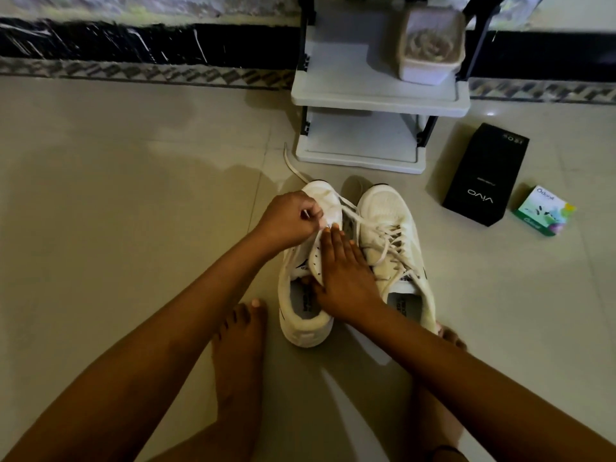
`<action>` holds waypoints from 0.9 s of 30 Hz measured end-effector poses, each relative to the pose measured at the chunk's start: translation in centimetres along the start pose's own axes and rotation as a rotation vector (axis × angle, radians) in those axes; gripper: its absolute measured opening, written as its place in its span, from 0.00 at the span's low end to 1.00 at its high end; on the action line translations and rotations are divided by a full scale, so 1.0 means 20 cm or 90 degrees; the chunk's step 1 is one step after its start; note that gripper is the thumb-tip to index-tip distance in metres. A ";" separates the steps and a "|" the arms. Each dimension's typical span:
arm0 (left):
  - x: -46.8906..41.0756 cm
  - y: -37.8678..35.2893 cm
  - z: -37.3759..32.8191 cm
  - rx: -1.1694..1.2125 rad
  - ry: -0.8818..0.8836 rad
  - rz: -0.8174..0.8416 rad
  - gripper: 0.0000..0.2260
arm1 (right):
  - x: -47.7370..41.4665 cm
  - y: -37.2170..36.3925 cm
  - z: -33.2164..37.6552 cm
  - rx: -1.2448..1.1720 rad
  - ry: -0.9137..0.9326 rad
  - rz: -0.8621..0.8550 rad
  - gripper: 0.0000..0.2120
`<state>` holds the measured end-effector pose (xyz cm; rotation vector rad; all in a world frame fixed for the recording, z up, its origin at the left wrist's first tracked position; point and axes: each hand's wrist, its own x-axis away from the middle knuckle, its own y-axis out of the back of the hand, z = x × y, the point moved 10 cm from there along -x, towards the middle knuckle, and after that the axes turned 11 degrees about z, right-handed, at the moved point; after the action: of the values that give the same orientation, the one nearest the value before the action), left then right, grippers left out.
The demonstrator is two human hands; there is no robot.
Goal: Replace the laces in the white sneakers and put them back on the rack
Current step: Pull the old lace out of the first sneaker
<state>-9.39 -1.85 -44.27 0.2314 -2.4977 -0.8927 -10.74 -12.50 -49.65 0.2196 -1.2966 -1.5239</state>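
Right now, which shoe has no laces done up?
The left sneaker under both hands; its eyelets look mostly empty. The right sneaker is already criss-crossed with lace.

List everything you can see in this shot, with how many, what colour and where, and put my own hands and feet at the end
sneakers: two, white, side by side on the floor before the rack
lace: one, white, trailing from the left sneaker's toe toward the rack
rack: one, white shelves with dark posts, against the wall
tub: one, whitish, on the rack's upper shelf
phone box: one, black, on the floor right of the sneakers
small box: one, green and white, right of the phone box
left hand: pinching the lace at the left sneaker's toe
right hand: flat on the left sneaker's tongue
feet: two, bare, on the floor by the heels
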 end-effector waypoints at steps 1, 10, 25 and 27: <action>0.03 0.01 -0.02 0.107 -0.005 0.008 0.02 | 0.00 0.00 0.00 0.002 0.002 0.003 0.41; 0.00 0.00 0.07 -0.037 0.046 0.042 0.13 | 0.00 0.00 0.00 0.009 0.000 0.000 0.41; 0.02 0.01 0.02 0.067 -0.011 0.045 0.04 | 0.00 0.00 0.00 -0.002 0.006 -0.005 0.41; 0.04 0.04 0.04 0.142 -0.013 0.034 0.06 | 0.00 0.00 0.01 -0.002 0.006 -0.004 0.41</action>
<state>-10.47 -1.01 -44.04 0.2274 -2.6094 -0.5971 -10.79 -12.47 -49.51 0.2290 -1.2870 -1.5288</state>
